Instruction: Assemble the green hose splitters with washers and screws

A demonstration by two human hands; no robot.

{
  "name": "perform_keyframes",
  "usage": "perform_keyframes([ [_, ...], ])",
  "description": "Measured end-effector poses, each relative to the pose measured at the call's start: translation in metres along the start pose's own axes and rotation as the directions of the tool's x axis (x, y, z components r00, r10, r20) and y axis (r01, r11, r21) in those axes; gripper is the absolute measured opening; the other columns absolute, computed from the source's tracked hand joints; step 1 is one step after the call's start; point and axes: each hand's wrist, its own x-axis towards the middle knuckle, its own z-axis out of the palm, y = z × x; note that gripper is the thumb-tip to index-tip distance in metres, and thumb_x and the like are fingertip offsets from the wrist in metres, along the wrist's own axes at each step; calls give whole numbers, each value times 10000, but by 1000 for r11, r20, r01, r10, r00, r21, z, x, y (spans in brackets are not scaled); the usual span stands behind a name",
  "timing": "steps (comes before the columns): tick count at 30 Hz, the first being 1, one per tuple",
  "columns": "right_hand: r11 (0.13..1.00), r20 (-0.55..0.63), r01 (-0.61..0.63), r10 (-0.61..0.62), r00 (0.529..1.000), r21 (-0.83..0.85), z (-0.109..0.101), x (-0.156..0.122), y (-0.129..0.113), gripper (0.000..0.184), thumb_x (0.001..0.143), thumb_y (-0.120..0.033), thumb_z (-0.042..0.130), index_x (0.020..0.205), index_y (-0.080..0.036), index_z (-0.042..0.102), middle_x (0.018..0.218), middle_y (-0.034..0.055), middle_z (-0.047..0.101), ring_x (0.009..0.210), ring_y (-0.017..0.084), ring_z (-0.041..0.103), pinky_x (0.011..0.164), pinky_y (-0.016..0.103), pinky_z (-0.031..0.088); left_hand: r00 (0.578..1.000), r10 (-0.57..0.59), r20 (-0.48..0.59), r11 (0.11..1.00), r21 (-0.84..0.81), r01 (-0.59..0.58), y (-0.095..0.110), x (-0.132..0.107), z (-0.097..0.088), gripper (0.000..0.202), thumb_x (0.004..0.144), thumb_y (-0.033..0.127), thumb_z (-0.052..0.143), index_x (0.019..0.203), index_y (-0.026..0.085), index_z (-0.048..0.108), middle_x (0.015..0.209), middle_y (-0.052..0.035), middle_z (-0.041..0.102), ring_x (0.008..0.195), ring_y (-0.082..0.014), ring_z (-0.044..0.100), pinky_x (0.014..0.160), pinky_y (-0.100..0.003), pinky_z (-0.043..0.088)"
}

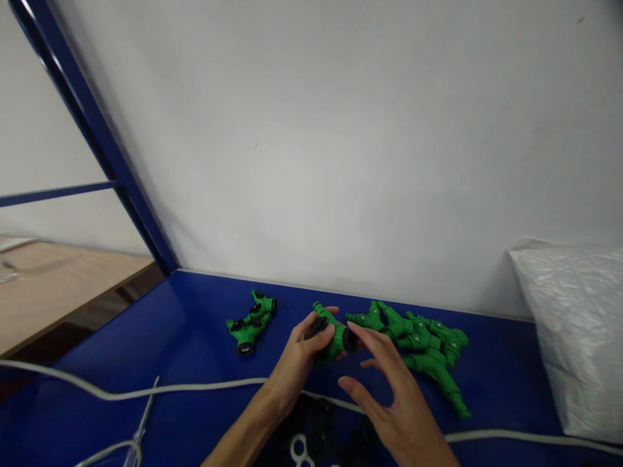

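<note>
Held in my left hand point(304, 350) is a green Y-shaped hose splitter point(335, 340) with black fittings, its black ring end pointing right. My thumb presses on its near side. My right hand point(384, 383) is beside that black ring, fingers apart and thumb spread; the index fingertip is at the ring, and I cannot tell if it touches. To the right lies a pile of several green splitter bodies point(423, 344). Left of my hands rest two green splitters point(246, 334) with black parts fitted. Black parts point(318, 421) lie below my hands, partly hidden.
A white cable point(195, 388) crosses the blue table point(195, 298) behind my wrists. A screwdriver-like tool point(146, 415) with a thin shaft lies front left. A whitish plastic-wrapped package point(579, 337) stands at right. A blue post point(97, 130) rises at left, near a wooden surface point(63, 272).
</note>
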Motion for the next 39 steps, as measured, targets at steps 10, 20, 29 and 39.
perform_keyframes([
  [10, 907, 22, 315, -322, 946, -281, 0, -1, 0, 340, 1031, -325, 481, 1369, -282, 468, 1137, 46, 679, 997, 165, 702, 878, 259, 576, 999, -43, 1, 985, 168, 42, 4, -2, -3, 477, 867, 403, 629, 1296, 201, 582, 766, 13, 567, 595, -104, 501, 502, -216, 274],
  [20, 929, -7, 173, -185, 983, -328, 5, -5, -4, 258, 1036, -423, 430, 1044, -215, 582, 857, 45, 744, 747, 189, 745, 658, 247, 585, 994, -85, 68, 956, 287, 62, 5, -7, 1, 414, 865, 440, 649, 1207, 215, 588, 830, 20, 527, 653, -104, 470, 557, -220, 343],
  [29, 989, 93, -10, 24, 995, -150, -1, -3, -14, 227, 1016, -400, 447, 892, -245, 558, 776, -4, 654, 723, 167, 658, 664, 244, 507, 992, -62, 114, 946, 325, 21, 12, -9, 7, 444, 834, 481, 705, 1166, 207, 595, 856, 3, 527, 676, -112, 442, 595, -228, 369],
  [39, 974, -33, -223, 224, 974, 35, 8, -13, -18, 331, 944, -559, 526, 841, -257, 615, 780, 12, 697, 730, 196, 672, 662, 264, 538, 990, 33, 135, 923, 377, -82, 10, -12, 5, 414, 857, 465, 689, 1184, 227, 599, 869, 0, 518, 756, -144, 461, 687, -256, 371],
])
